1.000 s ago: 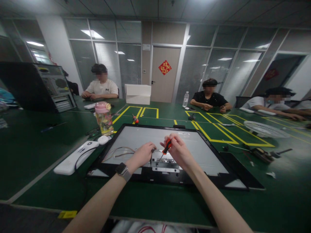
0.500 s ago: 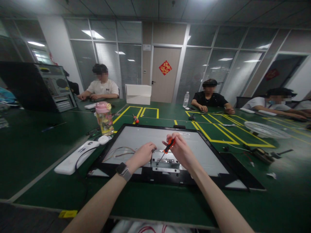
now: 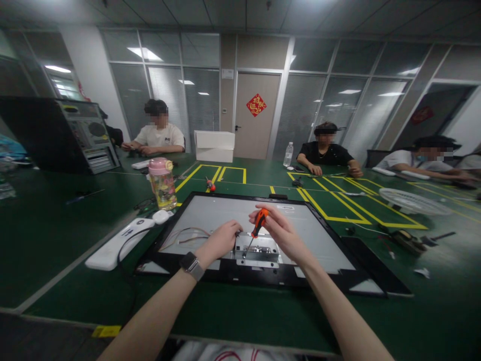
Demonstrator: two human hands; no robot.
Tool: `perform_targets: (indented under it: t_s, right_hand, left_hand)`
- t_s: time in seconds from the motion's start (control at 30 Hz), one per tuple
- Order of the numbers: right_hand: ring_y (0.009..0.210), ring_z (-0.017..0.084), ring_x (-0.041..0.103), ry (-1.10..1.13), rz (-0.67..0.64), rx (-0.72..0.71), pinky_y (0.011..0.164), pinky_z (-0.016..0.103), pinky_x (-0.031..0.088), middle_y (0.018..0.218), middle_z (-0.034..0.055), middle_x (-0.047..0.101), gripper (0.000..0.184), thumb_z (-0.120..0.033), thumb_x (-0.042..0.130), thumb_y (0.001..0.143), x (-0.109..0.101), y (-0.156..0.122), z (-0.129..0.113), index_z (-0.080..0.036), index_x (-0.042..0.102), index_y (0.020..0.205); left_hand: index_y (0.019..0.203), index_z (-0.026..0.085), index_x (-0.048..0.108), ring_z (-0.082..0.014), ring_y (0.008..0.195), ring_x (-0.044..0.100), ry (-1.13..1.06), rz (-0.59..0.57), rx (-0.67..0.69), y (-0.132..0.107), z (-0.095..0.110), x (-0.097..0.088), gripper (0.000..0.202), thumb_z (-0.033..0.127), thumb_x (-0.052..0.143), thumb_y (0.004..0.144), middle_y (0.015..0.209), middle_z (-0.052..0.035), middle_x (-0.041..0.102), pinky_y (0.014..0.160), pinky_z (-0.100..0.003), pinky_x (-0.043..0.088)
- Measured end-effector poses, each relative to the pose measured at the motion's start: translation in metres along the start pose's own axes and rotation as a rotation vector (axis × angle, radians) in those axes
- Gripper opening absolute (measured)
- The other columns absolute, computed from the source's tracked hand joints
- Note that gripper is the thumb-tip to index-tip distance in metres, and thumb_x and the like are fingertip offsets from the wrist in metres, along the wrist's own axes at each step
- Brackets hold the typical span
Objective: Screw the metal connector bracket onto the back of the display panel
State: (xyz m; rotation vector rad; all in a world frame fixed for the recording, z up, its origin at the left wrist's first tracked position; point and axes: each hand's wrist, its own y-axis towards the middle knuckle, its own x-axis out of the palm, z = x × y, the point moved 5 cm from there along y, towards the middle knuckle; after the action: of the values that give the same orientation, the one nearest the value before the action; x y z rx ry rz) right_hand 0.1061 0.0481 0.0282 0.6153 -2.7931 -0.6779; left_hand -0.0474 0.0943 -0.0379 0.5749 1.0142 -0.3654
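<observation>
A flat display panel [image 3: 203, 210] with a grey back and black frame lies on the table in front of me. On its near edge sits a silver metal bracket [image 3: 259, 255]. My left hand [image 3: 222, 239] has its fingers closed on the bracket's left end. In my right hand [image 3: 281, 230] is a screwdriver [image 3: 260, 222] with an orange and black handle. It leans slightly, its tip down at the bracket's left part, where the screw itself is too small to make out. Thin cables [image 3: 184, 235] lie on the panel left of my left hand.
A white numbered device [image 3: 116, 244] with a black cable and a pink-lided bottle [image 3: 163, 184] stand left of the panel. A computer case [image 3: 63, 133] is farther left. A dark flat piece [image 3: 376, 265] and a tape-measure-like tool [image 3: 408, 240] lie right. Co-workers sit across the table.
The screwdriver's handle has turned and stands more upright. My right hand's fingers have shifted and opened somewhat around it. My left hand has stayed at the bracket.
</observation>
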Motion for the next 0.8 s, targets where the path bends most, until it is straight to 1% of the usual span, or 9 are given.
perform_targets:
  t_s: [0.07, 0.13, 0.23, 0.33, 0.43, 0.5, 0.6, 0.7, 0.8]
  right_hand:
    - [0.099, 0.021, 0.063, -0.073, -0.034, 0.008, 0.096, 0.043, 0.045, 0.108, 0.0062, 0.066, 0.032, -0.036, 0.058, 0.090, -0.003, -0.001, -0.003, -0.027, 0.057, 0.121]
    - [0.095, 0.021, 0.064, -0.128, -0.020, -0.004, 0.094, 0.044, 0.047, 0.105, 0.0056, 0.066, 0.033, -0.034, 0.059, 0.088, -0.005, -0.001, -0.005, -0.027, 0.057, 0.121]
    - [0.087, 0.020, 0.064, -0.234, 0.104, -0.059, 0.085, 0.040, 0.051, 0.095, 0.0034, 0.066, 0.028, -0.030, 0.064, 0.084, -0.007, 0.000, -0.005, -0.027, 0.063, 0.111]
    - [0.076, 0.017, 0.060, -0.364, 0.249, -0.174, 0.070, 0.032, 0.053, 0.089, 0.0014, 0.060, 0.022, -0.027, 0.071, 0.077, -0.005, -0.003, -0.005, -0.028, 0.068, 0.099]
    - [0.076, 0.017, 0.057, -0.467, 0.286, -0.252, 0.072, 0.031, 0.052, 0.085, 0.0016, 0.057, 0.021, -0.025, 0.071, 0.077, 0.000, -0.006, -0.006, -0.028, 0.069, 0.098]
    - [0.082, 0.019, 0.060, -0.449, 0.256, -0.246, 0.078, 0.035, 0.052, 0.093, 0.0041, 0.061, 0.023, -0.027, 0.064, 0.084, 0.003, -0.006, -0.005, -0.028, 0.067, 0.107]
    - [0.087, 0.020, 0.065, -0.339, 0.223, -0.191, 0.085, 0.039, 0.051, 0.107, 0.0062, 0.064, 0.029, -0.030, 0.056, 0.090, 0.004, -0.006, -0.002, -0.029, 0.061, 0.118]
    - [0.082, 0.020, 0.066, -0.340, 0.279, -0.164, 0.080, 0.037, 0.052, 0.097, 0.0047, 0.066, 0.028, -0.031, 0.062, 0.085, -0.002, -0.005, -0.002, -0.027, 0.064, 0.113]
    - [0.074, 0.018, 0.061, -0.434, 0.379, -0.201, 0.070, 0.032, 0.051, 0.084, 0.0021, 0.063, 0.023, -0.029, 0.070, 0.078, -0.009, -0.005, -0.004, -0.026, 0.069, 0.101]
  left_hand:
    - [0.104, 0.016, 0.061, -0.0182, 0.101, 0.058, 0.001, -0.002, -0.002, 0.000, 0.001, -0.001, 0.036, 0.002, 0.036, 0.082, 0.109, -0.0077, 0.061, 0.093, -0.030, 0.044]
    - [0.104, 0.016, 0.061, -0.0183, 0.101, 0.058, 0.003, -0.004, -0.005, 0.000, 0.001, -0.001, 0.036, 0.002, 0.036, 0.082, 0.109, -0.0081, 0.061, 0.094, -0.030, 0.044]
    - [0.105, 0.016, 0.061, -0.0182, 0.100, 0.058, 0.004, -0.008, -0.012, 0.000, 0.001, -0.001, 0.036, 0.002, 0.036, 0.082, 0.109, -0.0082, 0.061, 0.094, -0.030, 0.044]
    - [0.105, 0.017, 0.061, -0.0179, 0.100, 0.057, 0.004, -0.007, -0.013, -0.001, 0.001, 0.000, 0.036, 0.002, 0.036, 0.082, 0.109, -0.0078, 0.061, 0.093, -0.030, 0.044]
    - [0.103, 0.018, 0.061, -0.0173, 0.099, 0.057, 0.004, -0.008, -0.011, -0.001, 0.002, 0.000, 0.036, 0.002, 0.036, 0.083, 0.108, -0.0068, 0.061, 0.093, -0.030, 0.044]
    - [0.103, 0.018, 0.061, -0.0172, 0.099, 0.057, 0.006, -0.009, -0.012, -0.001, 0.003, -0.001, 0.036, 0.002, 0.036, 0.083, 0.108, -0.0065, 0.061, 0.093, -0.030, 0.044]
    - [0.104, 0.017, 0.060, -0.0178, 0.100, 0.057, 0.007, -0.011, -0.015, 0.000, 0.003, -0.001, 0.036, 0.002, 0.036, 0.082, 0.109, -0.0074, 0.061, 0.094, -0.030, 0.043]
    - [0.106, 0.017, 0.060, -0.0179, 0.102, 0.057, 0.006, -0.013, -0.013, 0.000, 0.002, -0.001, 0.037, 0.002, 0.036, 0.082, 0.110, -0.0078, 0.061, 0.095, -0.030, 0.043]
    - [0.106, 0.017, 0.060, -0.0177, 0.103, 0.057, 0.008, -0.008, -0.012, 0.000, 0.001, 0.000, 0.038, 0.001, 0.036, 0.082, 0.110, -0.0078, 0.061, 0.095, -0.030, 0.043]
